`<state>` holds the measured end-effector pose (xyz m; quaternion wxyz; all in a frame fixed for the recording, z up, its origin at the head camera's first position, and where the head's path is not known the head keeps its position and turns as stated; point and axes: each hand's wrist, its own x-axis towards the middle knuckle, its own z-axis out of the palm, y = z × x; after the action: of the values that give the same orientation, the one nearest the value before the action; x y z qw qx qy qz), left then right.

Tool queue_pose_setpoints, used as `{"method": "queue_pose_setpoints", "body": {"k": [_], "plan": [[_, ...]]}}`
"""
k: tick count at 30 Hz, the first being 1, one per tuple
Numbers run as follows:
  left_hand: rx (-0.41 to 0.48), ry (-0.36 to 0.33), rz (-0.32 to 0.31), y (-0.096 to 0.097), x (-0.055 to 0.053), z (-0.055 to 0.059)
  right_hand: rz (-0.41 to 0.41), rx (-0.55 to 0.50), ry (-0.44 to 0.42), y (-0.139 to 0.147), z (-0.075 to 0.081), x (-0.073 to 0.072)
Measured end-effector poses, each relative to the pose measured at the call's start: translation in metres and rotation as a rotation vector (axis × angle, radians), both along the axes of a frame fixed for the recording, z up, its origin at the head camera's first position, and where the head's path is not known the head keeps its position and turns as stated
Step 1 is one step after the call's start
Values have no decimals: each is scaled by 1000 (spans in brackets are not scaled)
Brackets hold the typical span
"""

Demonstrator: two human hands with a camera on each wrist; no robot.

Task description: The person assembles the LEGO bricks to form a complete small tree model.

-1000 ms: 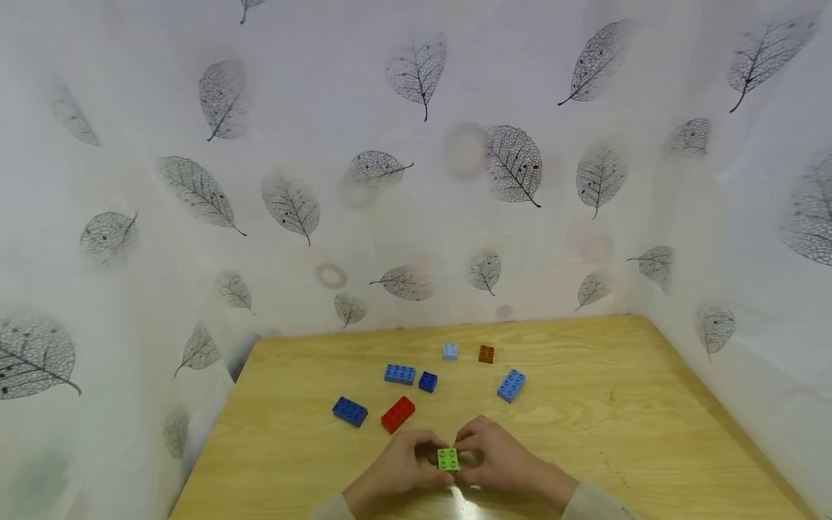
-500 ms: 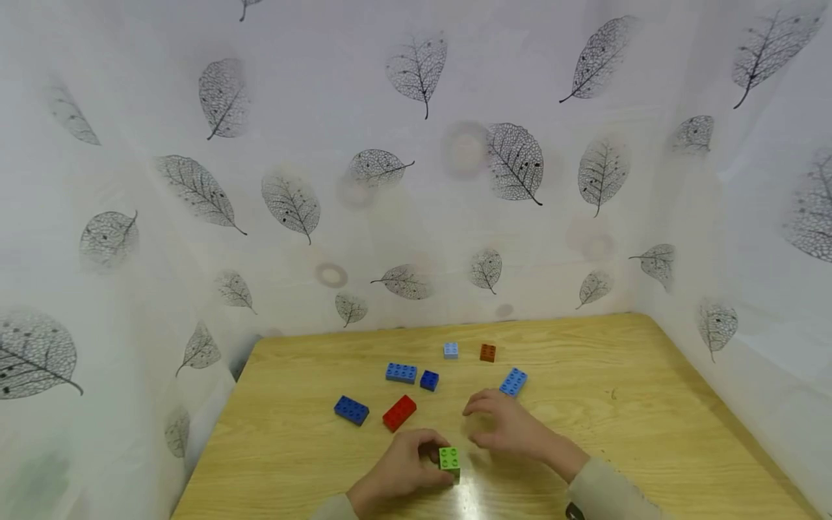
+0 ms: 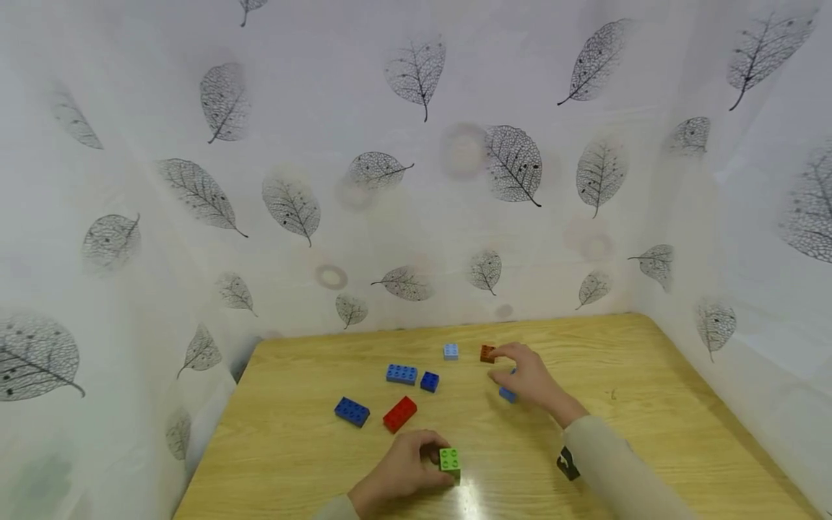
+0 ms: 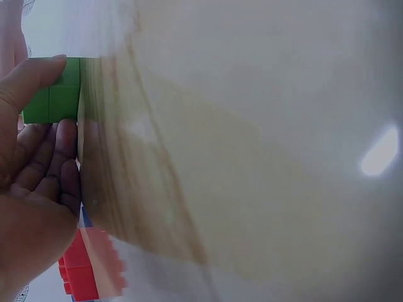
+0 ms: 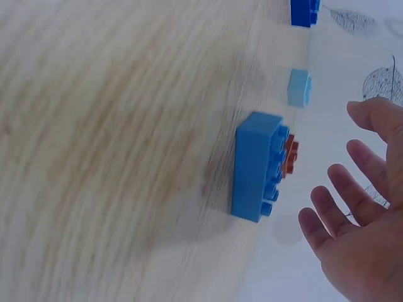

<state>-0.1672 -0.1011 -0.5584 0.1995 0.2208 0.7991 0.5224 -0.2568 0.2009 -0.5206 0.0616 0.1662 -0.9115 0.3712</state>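
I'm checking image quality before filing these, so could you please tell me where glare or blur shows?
Head: glare on the table near the green brick; left wrist: a white glare patch at the right edge, the table hazy; right wrist: table grain soft, the long blue brick clearer.

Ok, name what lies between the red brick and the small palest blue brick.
The head view shows the small dark blue brick lying there.
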Motion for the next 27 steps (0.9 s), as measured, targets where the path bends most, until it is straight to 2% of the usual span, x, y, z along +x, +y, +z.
{"method": "queue_pose_setpoints", "body": {"k": [6, 14, 22, 27], "plan": [[-21, -4, -5, 0, 0, 0, -43, -4, -72, 9, -8, -18], [-42, -13, 2, 1, 0, 2, -82, -59, -167, 7, -12, -29], [-36, -12, -1, 0, -1, -1, -83, -20, -157, 6, -23, -39], [-28, -14, -3, 0, -2, 0, -78, 4, -140, 4, -25, -43]]}}
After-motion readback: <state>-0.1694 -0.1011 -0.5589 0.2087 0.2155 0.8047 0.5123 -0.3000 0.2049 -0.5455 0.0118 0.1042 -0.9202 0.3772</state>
